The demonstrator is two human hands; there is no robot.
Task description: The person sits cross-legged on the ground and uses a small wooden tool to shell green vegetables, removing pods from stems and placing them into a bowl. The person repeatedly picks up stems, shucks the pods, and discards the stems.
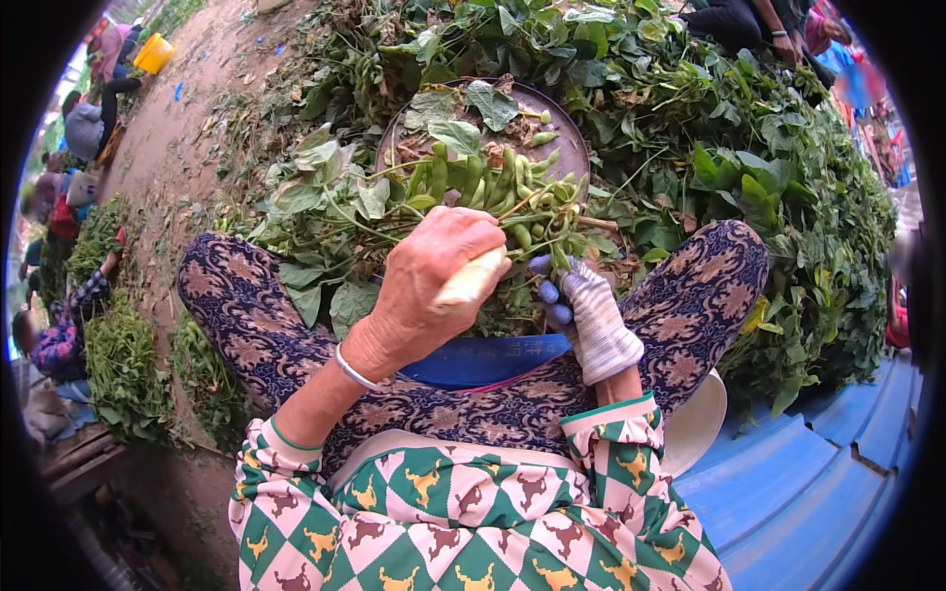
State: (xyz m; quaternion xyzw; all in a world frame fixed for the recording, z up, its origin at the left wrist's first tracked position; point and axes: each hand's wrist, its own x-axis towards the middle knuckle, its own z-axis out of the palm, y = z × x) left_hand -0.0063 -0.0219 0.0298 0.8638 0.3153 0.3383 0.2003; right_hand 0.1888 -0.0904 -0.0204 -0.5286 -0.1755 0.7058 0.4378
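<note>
My left hand (436, 270), bare with a silver-coloured bangle (358, 373), is closed around a thick pale object (471, 281), perhaps a handle; its far end is hidden. Just right of it, my right hand (591, 306) wears a striped glove with blue fingertips and grips a soybean stem (563, 255). Plump green soybean pods (473, 177) hang on the cut stems in front of both hands. Loose leaves and a few pods lie in a round shallow basin (569, 129) behind them. A blue plastic container (480, 362) sits between my legs, beneath the hands.
Heaped soybean plants (783, 177) spread ahead and to the right. Bare dirt ground (162, 155) with scraps runs along the left. A yellow bucket (154, 53), other people and bundled plants (127, 369) are farther left. Blue corrugated sheeting (783, 480) lies at lower right.
</note>
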